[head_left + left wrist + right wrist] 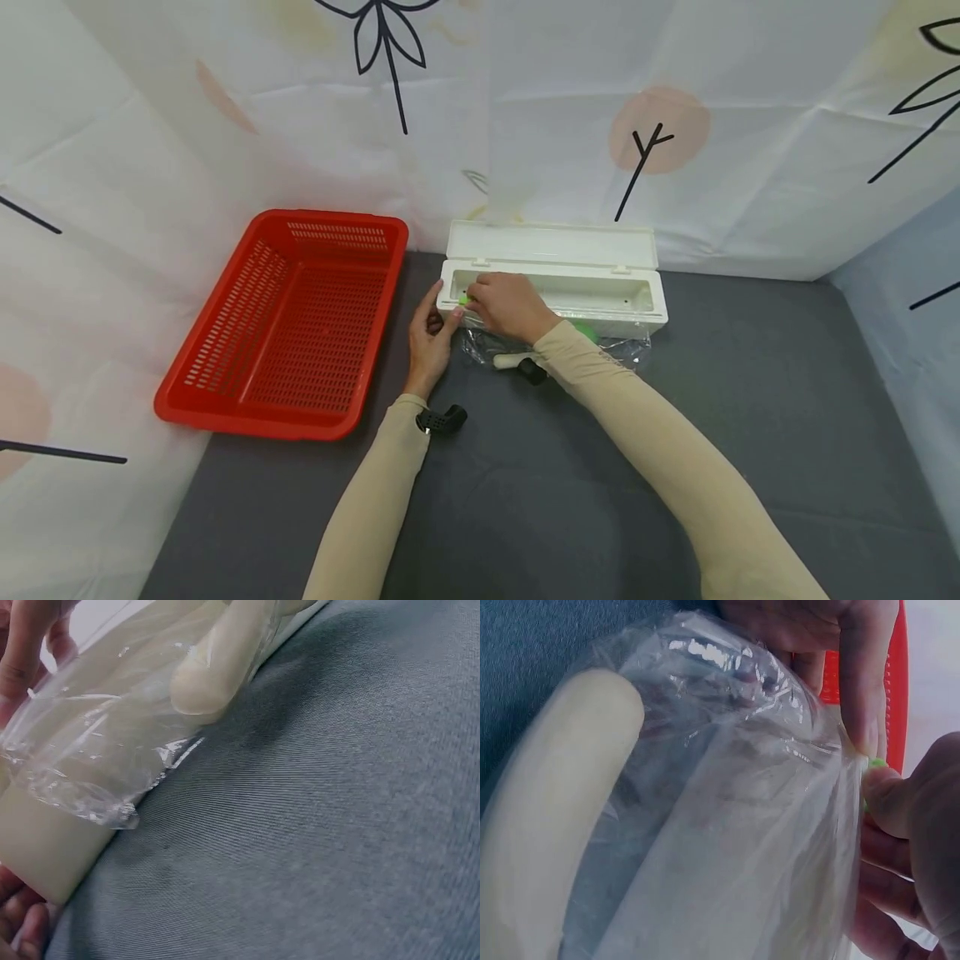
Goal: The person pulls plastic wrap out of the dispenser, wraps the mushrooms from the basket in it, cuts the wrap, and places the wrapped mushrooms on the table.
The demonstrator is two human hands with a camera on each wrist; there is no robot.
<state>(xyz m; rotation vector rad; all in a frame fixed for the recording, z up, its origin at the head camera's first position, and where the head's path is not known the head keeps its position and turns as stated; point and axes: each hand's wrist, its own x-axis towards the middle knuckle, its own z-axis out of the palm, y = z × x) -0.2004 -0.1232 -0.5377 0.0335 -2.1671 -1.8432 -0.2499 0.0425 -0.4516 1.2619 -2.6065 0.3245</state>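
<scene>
Right hand (513,306), as I see remotely, pinches a small bright-green piece (465,299); left hand (430,342), fingers curled, grips the long white plastic box's (632,320) left end.

I have the long white hinged plastic box (588,293) right of the red rectangular mesh basket (318,333), crinkled clear film (482,343) before the box.

No legible txt, nos. or labels in view.
</scene>
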